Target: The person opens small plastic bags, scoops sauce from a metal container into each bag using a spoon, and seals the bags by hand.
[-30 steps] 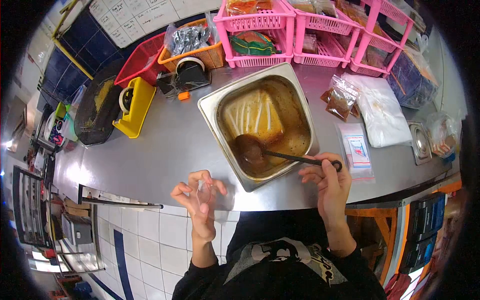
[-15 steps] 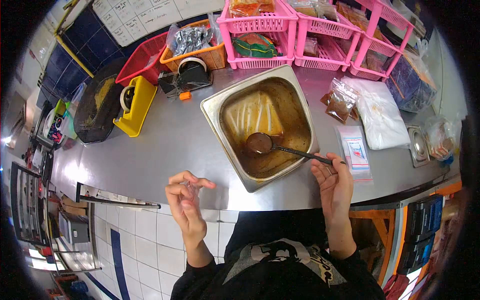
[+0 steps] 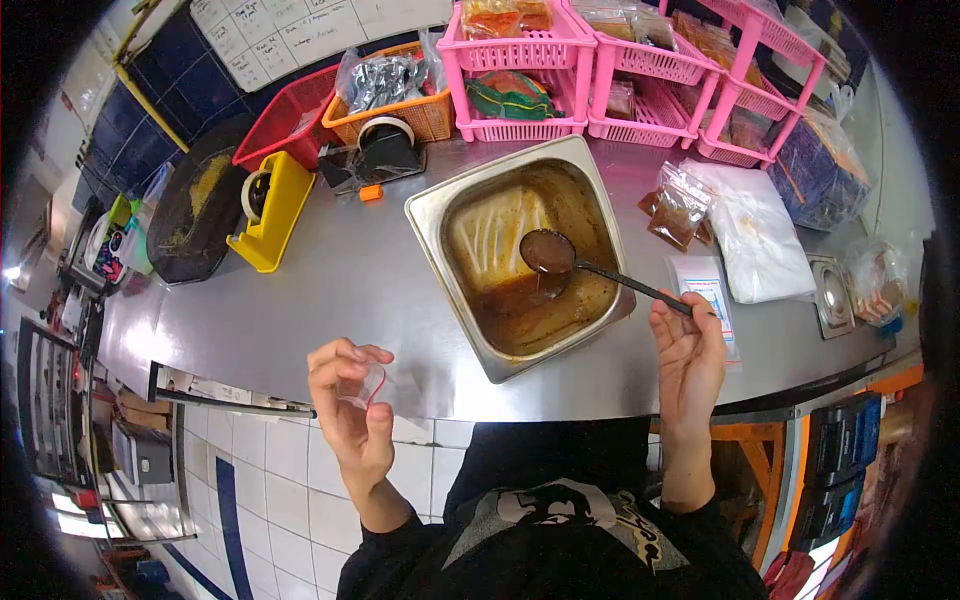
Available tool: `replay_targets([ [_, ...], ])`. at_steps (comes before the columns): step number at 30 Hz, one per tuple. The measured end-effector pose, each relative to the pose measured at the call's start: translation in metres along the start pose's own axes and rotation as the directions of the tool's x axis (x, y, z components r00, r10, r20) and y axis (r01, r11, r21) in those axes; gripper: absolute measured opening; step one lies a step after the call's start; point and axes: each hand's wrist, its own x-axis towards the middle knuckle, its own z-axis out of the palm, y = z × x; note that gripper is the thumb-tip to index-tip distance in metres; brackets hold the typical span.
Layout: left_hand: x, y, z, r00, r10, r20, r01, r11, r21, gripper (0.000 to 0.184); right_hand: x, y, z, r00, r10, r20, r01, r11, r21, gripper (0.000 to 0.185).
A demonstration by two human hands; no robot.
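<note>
R hand [image 3: 692, 365], just to the right of the steel pan [image 3: 455, 290], is loosely curled, thumb & fingers pinching the end of a dark ladle [image 3: 640, 288]. Handle slants over the pan's R rim; can't tell if it touches. Ladle's bowl is above the pan's inside, filled w/ brown sauce [image 3: 548, 252], & what looks like a thin run shows under it. More sauce lies on the pan's floor, w/ pale streaks toward the pan's far L part.

L hand [image 3: 345, 400] is on the pan's near L side, well apart from it, abt half open, fingers bent & thumb out, w/ a small clear bag [image 3: 362, 388] btwn them; bag has a red edge & its mouth looks spread.

Left of pan: yellow tape dispenser [image 3: 280, 220]. Behind pan, to its left: orange cap [image 3: 371, 192], black dispenser [image 3: 400, 155], orange basket [image 3: 435, 120]. Pink racks [image 3: 520, 130] stand directly behind pan & off to its R. Right of pan: sauce packets [image 3: 680, 215], printed pack [image 3: 700, 275], then white plastic stack [image 3: 755, 245] & steel lid [image 3: 832, 295] farthest out.
</note>
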Motion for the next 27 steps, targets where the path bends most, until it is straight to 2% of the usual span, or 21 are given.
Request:
replay_targets([
  [5, 0.0, 0.002, -0.003, 0.998, 0.039, -0.041, -0.039, 0.999, 0.003, 0.04, 0.0, -0.002, 0.001, 0.997, -0.062, 0.054, 0.063, 0.998, -0.008, 0.023],
  [11, 0.002, 0.003, -0.007, 0.996, 0.054, -0.073, -0.062, 0.991, -0.115, 0.039, 0.003, -0.001, -0.002, 0.992, -0.098, 0.079, 0.1, 0.995, -0.019, 0.023],
  [17, 0.003, 0.003, -0.013, 0.992, 0.089, -0.088, -0.1, 0.988, -0.118, 0.04, 0.004, -0.001, -0.001, 0.992, -0.12, 0.045, 0.121, 0.992, -0.02, 0.02],
  [19, 0.004, 0.006, -0.014, 0.997, 0.071, -0.012, -0.072, 0.994, -0.085, 0.039, 0.006, 0.0, -0.003, 0.99, -0.127, 0.054, 0.129, 0.991, -0.026, 0.018],
  [22, 0.009, 0.011, -0.008, 1.0, 0.03, -0.007, -0.03, 0.991, -0.127, 0.039, 0.01, -0.002, -0.001, 0.992, -0.112, 0.05, 0.113, 0.994, -0.016, 0.017],
  [26, 0.016, 0.016, 0.002, 0.998, 0.065, 0.017, -0.062, 0.984, -0.17, 0.036, 0.012, -0.005, 0.002, 0.994, -0.096, 0.058, 0.096, 0.995, 0.008, 0.017],
  [27, 0.017, 0.018, 0.005, 0.999, 0.025, -0.022, -0.028, 0.981, -0.19, 0.038, 0.012, -0.005, 0.003, 0.993, -0.1, 0.058, 0.099, 0.995, 0.008, 0.017],
])
